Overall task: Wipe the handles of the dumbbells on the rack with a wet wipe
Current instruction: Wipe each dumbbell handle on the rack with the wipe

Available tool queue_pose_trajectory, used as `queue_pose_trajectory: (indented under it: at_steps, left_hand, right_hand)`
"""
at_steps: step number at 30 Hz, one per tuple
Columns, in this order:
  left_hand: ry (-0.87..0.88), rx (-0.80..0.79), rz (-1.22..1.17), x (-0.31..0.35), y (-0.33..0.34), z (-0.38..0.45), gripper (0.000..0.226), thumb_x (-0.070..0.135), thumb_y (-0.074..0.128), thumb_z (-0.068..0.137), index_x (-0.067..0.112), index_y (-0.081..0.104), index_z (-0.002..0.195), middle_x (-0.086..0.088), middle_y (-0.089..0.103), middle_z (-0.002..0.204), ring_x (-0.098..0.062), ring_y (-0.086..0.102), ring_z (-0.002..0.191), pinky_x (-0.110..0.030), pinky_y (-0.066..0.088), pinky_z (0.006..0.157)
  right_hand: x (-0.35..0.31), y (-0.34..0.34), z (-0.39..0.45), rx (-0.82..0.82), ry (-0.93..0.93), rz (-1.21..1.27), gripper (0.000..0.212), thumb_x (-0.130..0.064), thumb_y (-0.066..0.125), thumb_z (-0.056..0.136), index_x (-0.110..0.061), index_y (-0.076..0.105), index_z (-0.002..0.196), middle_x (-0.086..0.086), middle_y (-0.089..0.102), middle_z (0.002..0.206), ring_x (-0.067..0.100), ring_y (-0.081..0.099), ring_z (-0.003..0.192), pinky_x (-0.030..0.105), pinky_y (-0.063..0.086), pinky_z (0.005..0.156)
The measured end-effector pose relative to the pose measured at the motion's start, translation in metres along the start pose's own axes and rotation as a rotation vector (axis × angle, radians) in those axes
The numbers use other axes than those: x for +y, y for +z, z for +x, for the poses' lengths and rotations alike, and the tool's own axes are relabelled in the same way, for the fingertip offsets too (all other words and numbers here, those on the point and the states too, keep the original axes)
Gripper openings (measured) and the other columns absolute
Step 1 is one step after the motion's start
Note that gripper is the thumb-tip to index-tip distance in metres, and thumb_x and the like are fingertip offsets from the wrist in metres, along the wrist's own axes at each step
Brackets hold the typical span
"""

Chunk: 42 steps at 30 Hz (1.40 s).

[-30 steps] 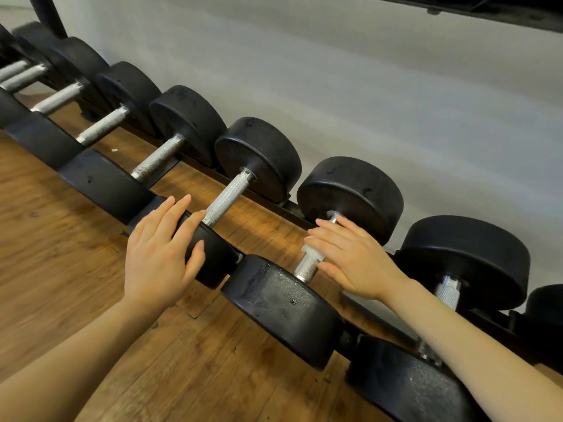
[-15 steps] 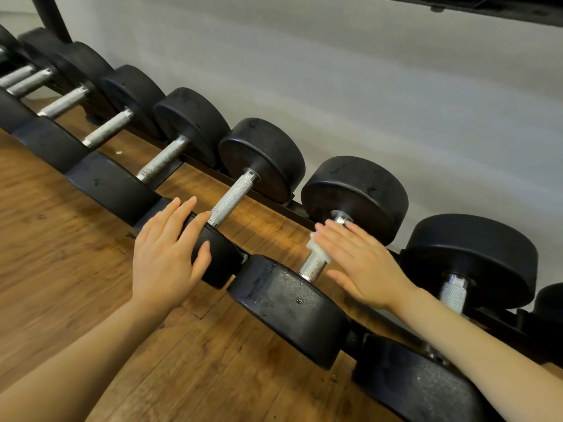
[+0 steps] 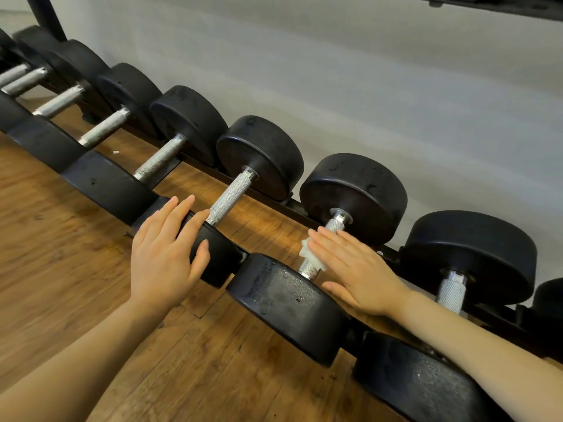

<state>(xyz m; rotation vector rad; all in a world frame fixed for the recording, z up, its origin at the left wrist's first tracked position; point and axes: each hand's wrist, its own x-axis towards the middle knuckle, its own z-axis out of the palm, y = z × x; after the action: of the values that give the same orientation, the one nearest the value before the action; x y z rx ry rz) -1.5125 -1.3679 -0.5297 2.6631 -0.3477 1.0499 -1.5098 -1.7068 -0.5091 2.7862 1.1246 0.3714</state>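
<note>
A row of black dumbbells with knurled steel handles lies across a low rack (image 3: 307,213). My right hand (image 3: 355,271) lies flat with straight fingers over one handle (image 3: 335,224) and presses a small white wet wipe (image 3: 308,254) against it. The near head (image 3: 289,306) of that dumbbell is speckled with droplets. My left hand (image 3: 166,252) rests on the near head (image 3: 219,260) of the dumbbell one place to the left, fingers straight over its top and thumb against its face. Its handle (image 3: 231,197) is bare.
More dumbbells run off to the upper left (image 3: 106,126) and to the right (image 3: 452,292). A pale wall (image 3: 365,86) stands close behind the rack. Wooden floor (image 3: 76,269) lies under and in front of it. A dark upper shelf edge (image 3: 502,4) crosses the top right.
My right hand has slid a little along the handle toward the near head, so more of the wipe shows beyond the fingertips. My left hand has stayed on its dumbbell head.
</note>
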Motion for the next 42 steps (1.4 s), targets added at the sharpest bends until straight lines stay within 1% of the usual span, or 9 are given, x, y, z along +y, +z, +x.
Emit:
queue_pose_trajectory:
  at_steps: [5,12,16,20,24,33,36,38,42]
  left_hand:
    - [-0.008,-0.002,-0.003,0.0,0.001,0.0,0.049,0.034,0.043,0.094,0.01,0.061,0.132,-0.015,0.051,0.144,-0.035,0.042,0.137,-0.052,0.035,0.106]
    - [-0.013,0.011,-0.009,0.001,0.0,0.0,0.049,0.034,0.042,0.094,0.01,0.06,0.133,-0.015,0.051,0.144,-0.035,0.041,0.138,-0.052,0.035,0.106]
    - [-0.021,0.01,-0.007,0.002,-0.001,0.0,0.049,0.034,0.042,0.094,0.01,0.061,0.133,-0.014,0.051,0.144,-0.034,0.041,0.138,-0.052,0.035,0.106]
    - [-0.018,0.02,-0.005,0.002,0.0,-0.001,0.049,0.034,0.042,0.094,0.009,0.061,0.132,-0.015,0.052,0.143,-0.035,0.041,0.137,-0.053,0.036,0.105]
    - [-0.018,0.011,-0.005,0.002,0.0,0.0,0.049,0.034,0.042,0.094,0.009,0.061,0.132,-0.015,0.051,0.144,-0.035,0.041,0.138,-0.054,0.036,0.105]
    - [-0.017,0.0,-0.001,0.003,-0.001,-0.001,0.05,0.034,0.041,0.094,0.008,0.059,0.133,-0.017,0.051,0.144,-0.036,0.04,0.138,-0.054,0.035,0.105]
    - [-0.013,-0.007,-0.001,0.002,-0.001,-0.001,0.051,0.035,0.04,0.095,0.008,0.059,0.134,-0.017,0.05,0.144,-0.036,0.04,0.139,-0.054,0.035,0.105]
    - [-0.005,-0.005,0.0,0.001,0.0,-0.001,0.052,0.035,0.04,0.095,0.007,0.059,0.134,-0.018,0.05,0.144,-0.037,0.04,0.138,-0.055,0.035,0.105]
    - [0.014,0.02,0.002,0.0,0.002,0.0,0.051,0.034,0.042,0.094,0.005,0.062,0.13,-0.02,0.053,0.141,-0.04,0.045,0.134,-0.057,0.039,0.102]
  right_hand:
    - [0.009,-0.003,-0.003,0.023,0.113,0.049,0.072,-0.056,0.024,0.099,-0.011,0.016,0.155,0.005,0.012,0.162,0.017,0.005,0.15,0.034,0.008,0.121]
    - [-0.005,0.012,-0.007,0.117,0.234,0.117,0.074,-0.056,0.027,0.099,-0.011,0.01,0.155,0.005,0.007,0.163,0.018,0.003,0.15,0.035,0.007,0.121]
    - [-0.01,0.015,-0.011,0.105,0.129,0.108,0.076,-0.054,0.035,0.099,-0.008,0.012,0.154,0.005,0.004,0.163,0.019,0.004,0.15,0.034,0.006,0.121]
    - [-0.009,0.017,-0.012,0.134,0.197,0.094,0.078,-0.056,0.034,0.098,-0.008,0.009,0.155,0.007,0.002,0.163,0.02,0.002,0.15,0.035,0.006,0.121]
    - [-0.015,0.021,-0.015,0.097,0.068,0.042,0.076,-0.05,0.039,0.098,-0.005,0.014,0.154,0.01,0.007,0.162,0.022,0.005,0.15,0.037,0.01,0.121]
    - [-0.014,0.023,-0.015,0.13,0.104,0.027,0.073,-0.05,0.035,0.099,-0.008,0.015,0.154,0.01,0.008,0.162,0.021,0.005,0.15,0.038,0.01,0.121]
    - [-0.011,0.021,-0.008,0.263,0.178,0.118,0.057,-0.04,0.038,0.101,-0.011,0.034,0.149,0.011,0.028,0.157,0.025,0.023,0.145,0.037,0.02,0.118]
    - [-0.008,0.021,-0.002,0.376,0.221,0.176,0.045,-0.032,0.041,0.1,-0.01,0.051,0.138,0.013,0.046,0.142,0.025,0.039,0.13,0.031,0.032,0.109]
    - [-0.006,0.021,0.002,0.462,0.265,0.269,0.036,-0.028,0.047,0.097,-0.01,0.066,0.121,0.01,0.057,0.123,0.02,0.045,0.115,0.013,0.029,0.101]
